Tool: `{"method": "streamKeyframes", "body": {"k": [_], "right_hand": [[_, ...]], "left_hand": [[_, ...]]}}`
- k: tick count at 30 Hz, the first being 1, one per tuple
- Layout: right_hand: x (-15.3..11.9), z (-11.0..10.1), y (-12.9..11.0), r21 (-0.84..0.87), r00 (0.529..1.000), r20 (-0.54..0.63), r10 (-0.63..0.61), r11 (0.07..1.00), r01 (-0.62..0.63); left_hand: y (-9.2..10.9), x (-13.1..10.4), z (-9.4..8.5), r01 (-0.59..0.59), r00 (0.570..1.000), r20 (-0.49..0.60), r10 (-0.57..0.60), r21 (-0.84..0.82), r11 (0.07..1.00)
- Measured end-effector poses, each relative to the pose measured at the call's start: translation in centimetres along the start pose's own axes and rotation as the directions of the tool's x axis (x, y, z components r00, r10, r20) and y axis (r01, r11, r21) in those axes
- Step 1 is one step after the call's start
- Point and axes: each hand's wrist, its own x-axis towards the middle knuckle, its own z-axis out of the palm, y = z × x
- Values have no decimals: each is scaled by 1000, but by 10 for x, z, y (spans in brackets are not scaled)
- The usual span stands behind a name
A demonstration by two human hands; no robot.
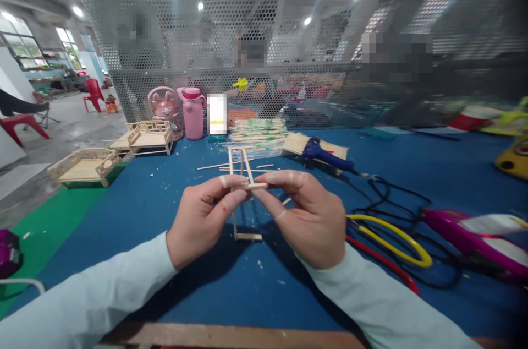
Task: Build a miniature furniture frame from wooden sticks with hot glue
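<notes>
My left hand (208, 216) and my right hand (307, 216) meet over the middle of the blue table. Between them is a small frame of thin wooden sticks (235, 222), held upright, its lower end close to the tabletop. The left thumb and fingers pinch it where sticks join. My right thumb and forefinger grip a short stick (258, 186) at that same joint; whether it is fixed to the frame I cannot tell. Pale tape bands wrap several fingertips. Loose sticks (231, 168) and a blue glue gun (319, 152) resting on a wooden panel (295, 143) lie just beyond.
Several miniature wooden bench-like pieces (86, 168) stand at the left. Behind are a pink bottle (193, 118), a lit phone (217, 113) and bundled sticks (259, 131). Cables (388, 228) and a purple tool (457, 233) occupy the right. A perforated screen (185, 35) closes the back.
</notes>
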Motion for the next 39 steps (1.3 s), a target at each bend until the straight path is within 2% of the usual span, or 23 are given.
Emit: {"method": "streamKeyframes", "body": {"k": [8, 13, 19, 24, 27, 30, 39], "right_hand": [[1, 2, 2, 248, 978, 29, 208, 946, -208], [6, 2, 1, 435, 912, 152, 381, 803, -408], [9, 4, 4, 541, 837, 246, 489, 647, -537], [9, 5, 3, 589, 808, 277, 520, 572, -570], [9, 5, 1, 575, 815, 254, 521, 596, -560], [8, 5, 0, 575, 829, 212, 517, 620, -534], [5, 10, -4, 593, 838, 183, 514, 622, -511]], "left_hand": [[-3, -2, 0, 23, 1000, -17, -24, -5, 1000], [-2, 0, 0, 10, 1000, 0, -10, -14, 1000], [1, 0, -1, -20, 999, 30, 20, 1, 1000], [-1, -3, 2, -14, 999, -40, 14, 2, 1000], [-3, -4, 3, 17, 999, -41, -19, -53, 998], [-5, -4, 2, 21, 999, -36, -22, -25, 999], [-5, -8, 3, -108, 990, -74, 122, 164, 981]]}}
